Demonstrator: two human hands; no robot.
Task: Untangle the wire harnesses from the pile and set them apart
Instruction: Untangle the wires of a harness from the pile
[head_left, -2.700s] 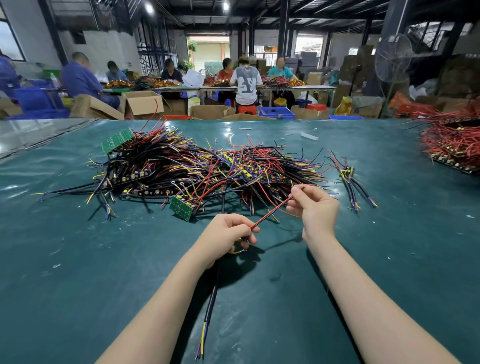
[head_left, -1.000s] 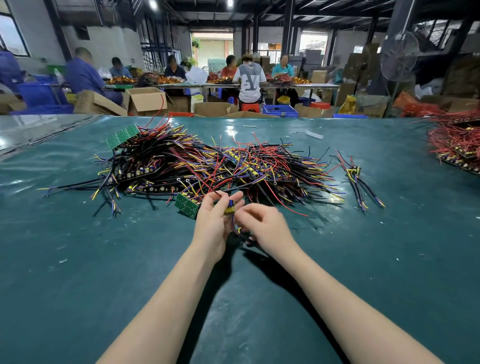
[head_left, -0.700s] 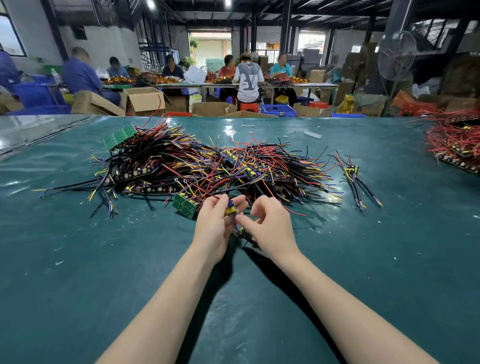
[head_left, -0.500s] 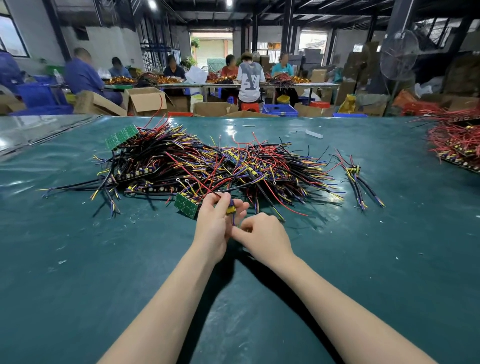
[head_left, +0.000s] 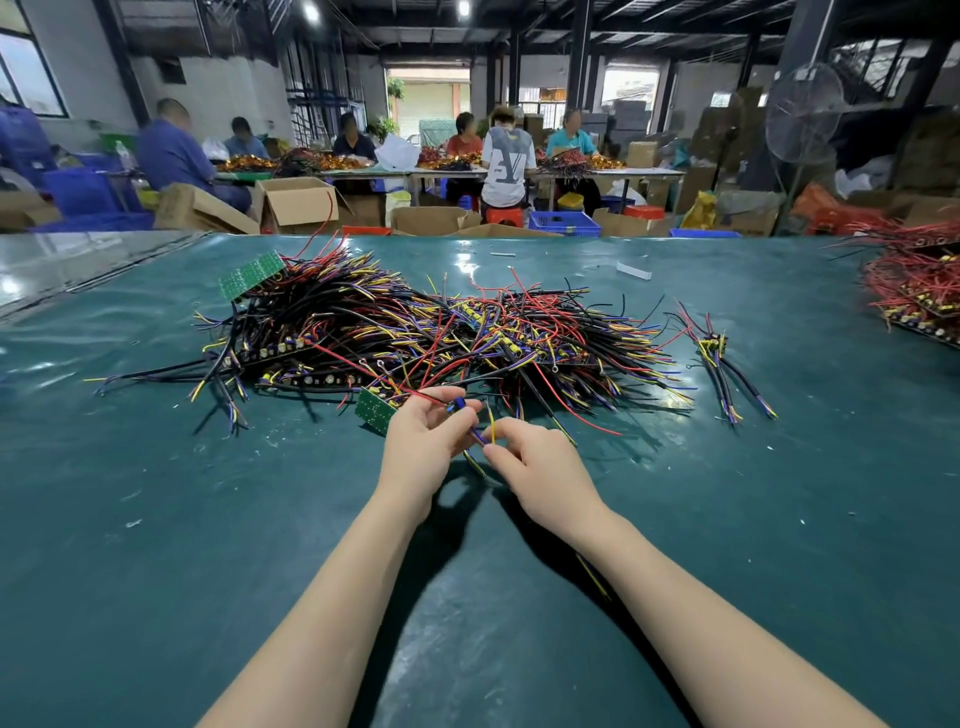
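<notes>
Looking at a glossy teal table in a busy workshop, with workers seated behind the pile, a black, red, yellow and purple tangle. Right in front of it, I've got my left hand and right hand close together, both pinching one harness.

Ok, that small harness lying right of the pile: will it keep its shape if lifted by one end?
Probably not: the small harness is a few thin wires splayed from one bound spot, so loose ends should droop. Likely light, being so few strands. Its red strands reach toward the pile, so they may snag there.
</notes>
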